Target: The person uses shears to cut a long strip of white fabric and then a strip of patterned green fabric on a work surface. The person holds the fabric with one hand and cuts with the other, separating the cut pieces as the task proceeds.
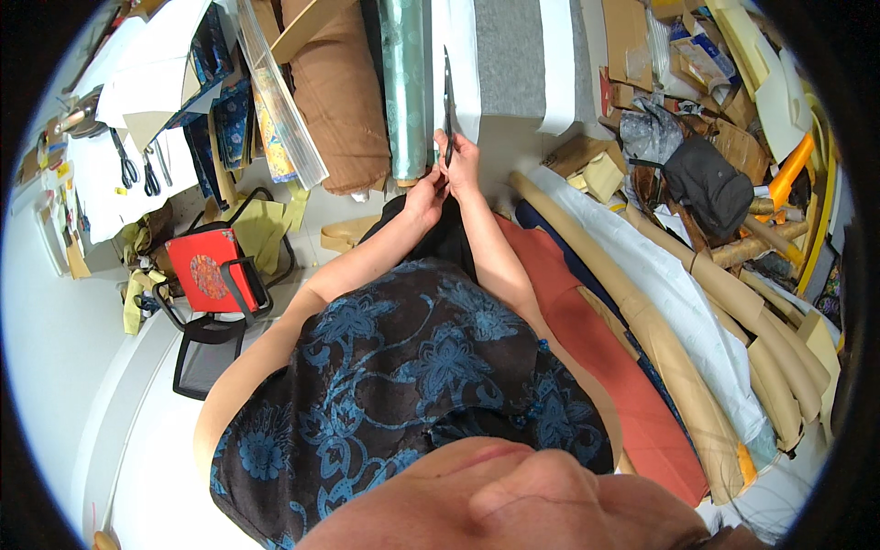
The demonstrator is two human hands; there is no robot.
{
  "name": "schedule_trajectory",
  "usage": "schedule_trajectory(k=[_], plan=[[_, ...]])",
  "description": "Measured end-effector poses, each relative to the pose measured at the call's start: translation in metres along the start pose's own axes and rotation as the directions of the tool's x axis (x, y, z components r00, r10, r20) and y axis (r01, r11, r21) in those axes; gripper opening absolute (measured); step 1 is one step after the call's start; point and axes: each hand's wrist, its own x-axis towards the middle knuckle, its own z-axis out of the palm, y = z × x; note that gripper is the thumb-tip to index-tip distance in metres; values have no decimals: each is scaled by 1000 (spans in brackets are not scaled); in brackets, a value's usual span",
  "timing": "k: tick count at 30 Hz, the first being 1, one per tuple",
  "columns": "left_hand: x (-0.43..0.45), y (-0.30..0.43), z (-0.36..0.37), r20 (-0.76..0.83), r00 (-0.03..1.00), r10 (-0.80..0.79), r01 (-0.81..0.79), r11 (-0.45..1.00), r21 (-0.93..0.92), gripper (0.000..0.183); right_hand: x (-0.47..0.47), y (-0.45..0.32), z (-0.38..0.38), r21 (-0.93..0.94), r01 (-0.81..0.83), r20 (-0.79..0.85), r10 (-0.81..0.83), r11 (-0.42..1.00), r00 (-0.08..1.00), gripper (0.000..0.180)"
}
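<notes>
My right hand (463, 165) is closed around a pair of dark scissors (448, 96), whose long narrow blades point away from me over a white strip of material (462, 62). Close against it, my left hand (427, 198) has its fingers bent by the right fingers and the scissors' handle end. Whether the left fingertips pinch something small cannot be made out. Just left of the scissors lies a shiny pale-green patterned fabric roll (404, 89). To the right, grey fabric (512, 58) carries another white strip (558, 65).
A thick brown fabric roll (340, 103) lies beyond my left arm. At left are a chair with a red cushion (206, 271) and a white table (96, 185) bearing more scissors (125, 165). Long rolls (619, 295), red fabric (584, 330) and a black bag (711, 182) crowd the right.
</notes>
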Motion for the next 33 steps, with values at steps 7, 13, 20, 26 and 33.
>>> schedule_trajectory(k=[7, 13, 20, 26, 33], plan=[[-2, 1, 2, -1, 1000, -10, 10, 1000, 3, 12, 3, -1, 2, -30, 29, -9, -29, 999, 1000, 36], [-4, 2, 3, -3, 1000, -20, 20, 999, 40, 12, 16, -7, 2, -53, -4, -4, 3, 999, 1000, 39], [0, -1, -1, -18, 999, -34, 35, 998, 47, 14, 27, -17, 7, -12, -19, 28, 20, 1000, 999, 42], [-3, 0, 2, -28, 999, -37, 39, 997, 62, 15, 36, -24, 10, -13, -5, 35, 6, 1000, 999, 39], [-3, 1, 0, -15, 998, -54, 54, 996, 66, 17, 40, -40, 14, 4, -44, 56, 43, 999, 997, 34]])
